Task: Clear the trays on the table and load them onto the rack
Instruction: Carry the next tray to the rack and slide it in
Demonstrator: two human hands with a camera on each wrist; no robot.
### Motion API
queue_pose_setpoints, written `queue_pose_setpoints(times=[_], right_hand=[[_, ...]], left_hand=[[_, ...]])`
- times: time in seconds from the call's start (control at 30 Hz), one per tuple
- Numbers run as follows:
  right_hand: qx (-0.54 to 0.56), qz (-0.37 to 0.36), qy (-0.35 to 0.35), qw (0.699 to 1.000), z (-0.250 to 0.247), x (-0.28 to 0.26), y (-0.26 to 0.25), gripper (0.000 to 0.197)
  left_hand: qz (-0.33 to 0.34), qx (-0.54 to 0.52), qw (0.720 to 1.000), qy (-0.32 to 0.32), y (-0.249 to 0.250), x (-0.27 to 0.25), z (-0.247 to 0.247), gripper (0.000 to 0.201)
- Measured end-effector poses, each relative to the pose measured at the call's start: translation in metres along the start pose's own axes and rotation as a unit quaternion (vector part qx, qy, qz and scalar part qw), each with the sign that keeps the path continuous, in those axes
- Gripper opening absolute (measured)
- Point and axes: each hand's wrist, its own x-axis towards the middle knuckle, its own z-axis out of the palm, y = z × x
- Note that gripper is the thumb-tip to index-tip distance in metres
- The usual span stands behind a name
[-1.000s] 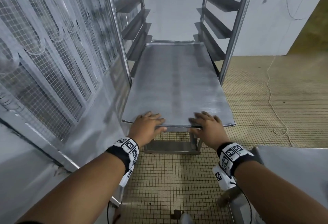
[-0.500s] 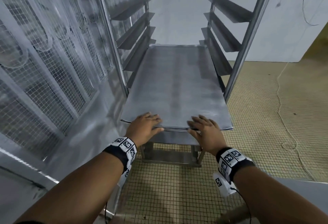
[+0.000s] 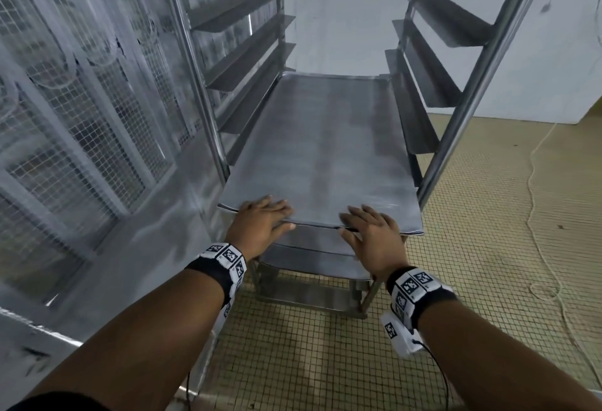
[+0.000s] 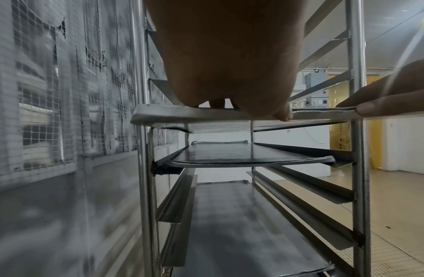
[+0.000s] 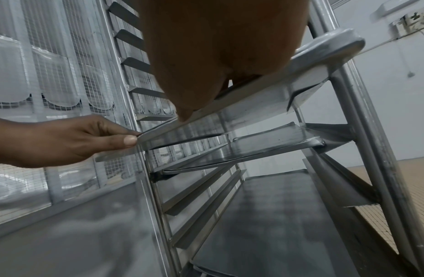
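A flat metal tray lies on a pair of rails in the steel rack, with only its near rim sticking out past the front posts. My left hand rests on the near-left part of that rim, fingers flat on top and thumb against the edge. My right hand lies the same way on the near-right part. In the left wrist view the rim runs under my palm, and the right thumb touches it. Two more trays sit on lower levels.
Bare angle rails line both sides of the rack above the tray. A mesh-panelled metal wall stands close on the left. Tiled floor spreads to the right, with a thin cord lying across it.
The tray has slid further back into the rack with both hands on its near rim. My view has moved closer to the rack.
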Motion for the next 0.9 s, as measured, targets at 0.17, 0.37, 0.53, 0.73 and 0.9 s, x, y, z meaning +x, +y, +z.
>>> queue_pose_setpoints(times=[0.17,0.37,0.53,0.73,0.9], right_hand=[[0.001,0.007,0.007,1.0,0.003,0.016,0.006,0.051],[-0.012,0.026,-0.01,1.0,0.003,0.04,0.013,0.045],[-0.014,0.057,-0.011,0.998,0.007,0.065,0.019,0.045],[-0.007,0.078,-0.004,0.997,0.01,0.093,0.026,0.043],[-0.002,0.096,-0.012,0.995,0.011,0.114,0.032,0.042]], left_hand=[[0.002,-0.01,1.0,0.022,-0.008,0.018,0.006,0.08],[0.006,-0.016,0.999,0.038,-0.016,0.044,0.008,0.083],[0.01,-0.008,0.999,0.038,-0.024,0.075,0.011,0.073],[0.013,-0.011,0.999,0.041,-0.033,0.11,0.014,0.065],[0.011,-0.009,0.999,0.052,-0.037,0.131,0.014,0.078]])
